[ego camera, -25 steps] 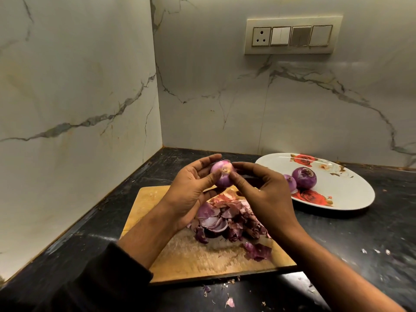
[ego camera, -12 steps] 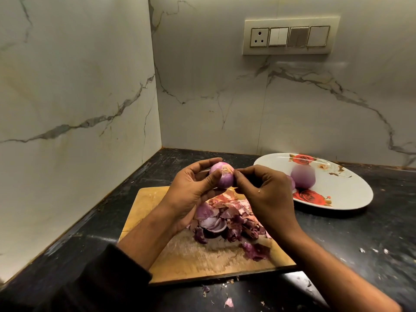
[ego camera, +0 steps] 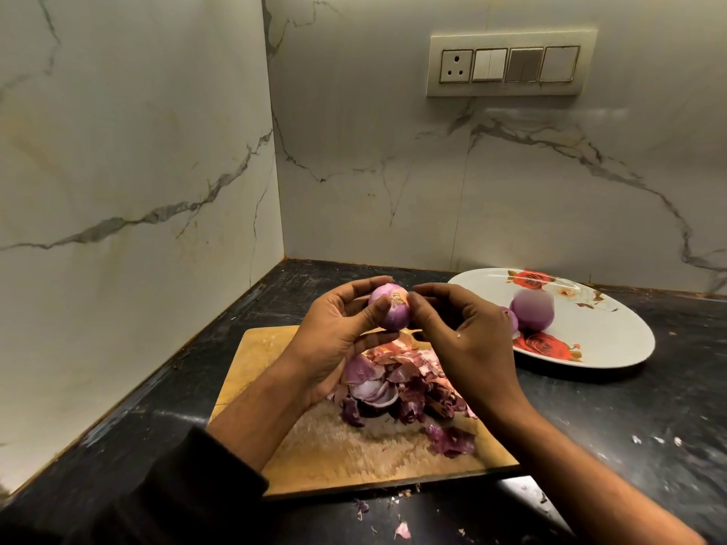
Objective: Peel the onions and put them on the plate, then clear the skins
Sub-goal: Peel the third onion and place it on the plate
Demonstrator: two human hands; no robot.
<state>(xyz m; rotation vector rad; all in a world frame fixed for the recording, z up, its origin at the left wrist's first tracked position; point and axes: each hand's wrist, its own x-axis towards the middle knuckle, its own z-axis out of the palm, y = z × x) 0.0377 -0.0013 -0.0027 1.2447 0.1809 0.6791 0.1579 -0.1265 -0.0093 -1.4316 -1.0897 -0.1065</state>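
My left hand (ego camera: 338, 332) grips a small purple onion (ego camera: 389, 308) above the wooden cutting board (ego camera: 314, 454), its root end facing me. My right hand (ego camera: 468, 340) touches the onion's right side, thumb and fingertips pinching at its skin. A heap of purple and pink onion skins (ego camera: 405, 391) lies on the board under both hands. To the right sits a white plate (ego camera: 613, 340) printed with red roses, holding two peeled onions (ego camera: 533, 310), the smaller one partly hidden behind my right hand.
The black counter (ego camera: 649, 418) meets marble walls at the left and back. A switch panel with a socket (ego camera: 509, 64) is on the back wall. Small skin scraps (ego camera: 401, 531) lie on the counter in front of the board.
My right hand's fingertips have closed in against the onion's right side. The onion has turned slightly in my left hand. Both hands stay above the board.
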